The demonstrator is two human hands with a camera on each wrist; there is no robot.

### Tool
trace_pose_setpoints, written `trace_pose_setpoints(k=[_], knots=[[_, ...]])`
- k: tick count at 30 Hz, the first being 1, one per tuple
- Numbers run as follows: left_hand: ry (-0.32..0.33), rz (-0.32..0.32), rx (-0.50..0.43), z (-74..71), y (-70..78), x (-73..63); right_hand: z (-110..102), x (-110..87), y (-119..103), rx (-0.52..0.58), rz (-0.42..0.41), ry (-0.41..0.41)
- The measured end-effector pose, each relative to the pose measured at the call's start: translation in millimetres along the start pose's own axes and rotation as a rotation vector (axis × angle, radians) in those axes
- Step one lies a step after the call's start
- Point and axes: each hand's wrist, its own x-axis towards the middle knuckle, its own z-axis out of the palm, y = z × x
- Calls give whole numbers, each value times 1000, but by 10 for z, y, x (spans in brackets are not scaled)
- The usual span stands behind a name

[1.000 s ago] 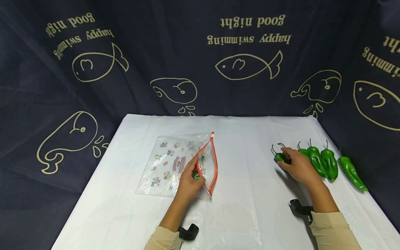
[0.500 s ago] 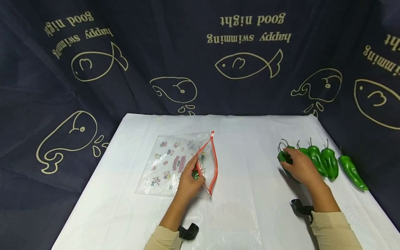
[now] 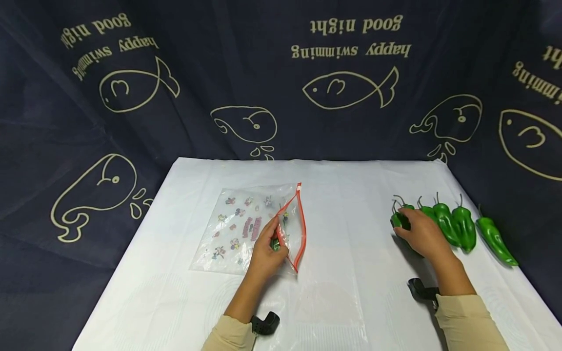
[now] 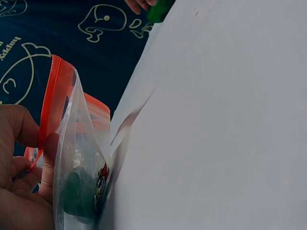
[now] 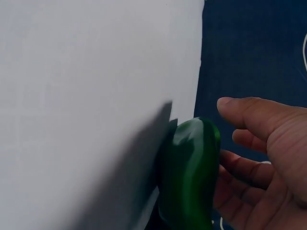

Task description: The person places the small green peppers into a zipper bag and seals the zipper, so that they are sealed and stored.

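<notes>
In the head view, my left hand (image 3: 268, 251) grips the near edge of a clear zip bag (image 3: 237, 229) printed with small cartoon figures. Its red zip mouth gapes to the right. Something green (image 4: 79, 196) shows through the plastic in the left wrist view; I cannot tell its whole shape. At the right, my right hand (image 3: 423, 234) is over a green pepper (image 3: 399, 222), which it partly hides. The right wrist view shows the thumb (image 5: 235, 108) apart from the pepper, with other fingers (image 5: 244, 167) beside it. A stem behind belongs to another pepper.
Several more green peppers (image 3: 463, 229) lie in a row right of my hand, with a lone long one (image 3: 496, 241) near the right table edge. A white cloth (image 3: 342, 195) covers the table. A dark curtain (image 3: 281, 78) with fish drawings hangs behind.
My right hand and the peppers under it have shifted slightly right, nearer the row, then come to rest there. My left hand keeps its place on the bag.
</notes>
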Motion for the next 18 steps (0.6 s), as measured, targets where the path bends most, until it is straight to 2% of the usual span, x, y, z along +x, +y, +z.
trace_pose_setpoints(k=[5, 12, 18], knots=[[5, 11, 23, 33, -232, 38, 13, -3, -6, -19, 2, 10], [1, 41, 14, 23, -275, 46, 32, -21, -65, -38, -12, 50], [-2, 35, 13, 30, -279, 44, 76, -12, -46, -67, 6, 43]])
